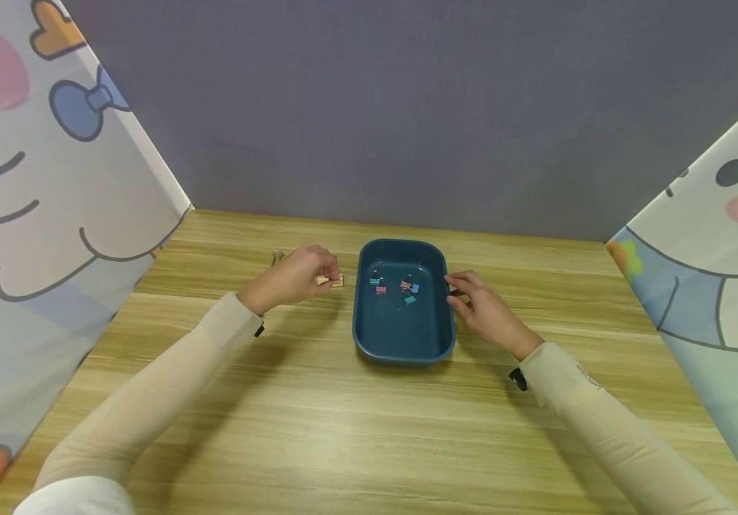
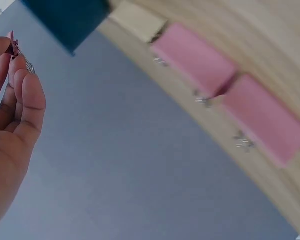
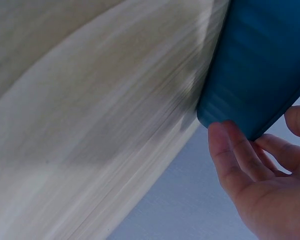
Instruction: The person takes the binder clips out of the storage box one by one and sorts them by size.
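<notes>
Head view | small dark-red binder clip (image 2: pixel 12 48) | pinched, left hand (image 1: pixel 294 275)

Wooden table (image 1: pixel 317 429), grey back wall (image 1: pixel 407 107), cartoon-printed side panels (image 1: pixel 34 214), pink blocks (image 2: pixel 230 85) along the table's edge.

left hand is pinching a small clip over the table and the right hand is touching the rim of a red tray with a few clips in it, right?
Not quite: the tray is dark blue, not red, as the head view shows. The rest stands: the left hand pinches a small clip, and the right hand touches the rim.
</notes>
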Demonstrator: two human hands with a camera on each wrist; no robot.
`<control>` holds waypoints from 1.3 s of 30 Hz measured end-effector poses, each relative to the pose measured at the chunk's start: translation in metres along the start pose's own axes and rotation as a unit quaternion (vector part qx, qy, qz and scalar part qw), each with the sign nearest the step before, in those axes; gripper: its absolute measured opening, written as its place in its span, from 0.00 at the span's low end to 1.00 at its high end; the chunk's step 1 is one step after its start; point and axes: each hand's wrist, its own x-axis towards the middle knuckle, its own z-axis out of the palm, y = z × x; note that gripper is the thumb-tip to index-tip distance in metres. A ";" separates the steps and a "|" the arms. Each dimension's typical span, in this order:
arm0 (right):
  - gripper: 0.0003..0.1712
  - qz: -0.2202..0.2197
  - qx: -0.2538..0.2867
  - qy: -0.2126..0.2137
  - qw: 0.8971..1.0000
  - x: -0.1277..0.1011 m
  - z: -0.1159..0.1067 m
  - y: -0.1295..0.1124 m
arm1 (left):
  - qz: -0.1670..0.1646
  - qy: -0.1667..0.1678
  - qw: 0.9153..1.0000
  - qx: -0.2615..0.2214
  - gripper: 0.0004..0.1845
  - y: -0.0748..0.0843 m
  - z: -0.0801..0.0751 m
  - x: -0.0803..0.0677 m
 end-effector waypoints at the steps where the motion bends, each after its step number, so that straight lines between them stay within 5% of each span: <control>1: 0.27 0.000 0.000 0.000 1.000 0.000 0.000 0.000 | -0.001 -0.006 1.000 0.001 0.05 -0.003 0.003 -0.001; 14: 0.26 0.000 0.001 0.002 1.000 0.000 0.000 0.000 | 0.013 -0.072 0.997 -0.002 0.05 -0.025 0.036 -0.009; 22: 0.26 -0.002 0.000 0.005 1.000 0.000 0.000 0.000 | 0.026 -0.070 0.997 0.017 0.05 -0.030 0.048 -0.004; 39: 0.26 -0.004 0.000 0.008 1.000 0.001 0.000 -0.001 | -0.004 -0.096 0.995 -0.017 0.04 -0.030 0.056 0.001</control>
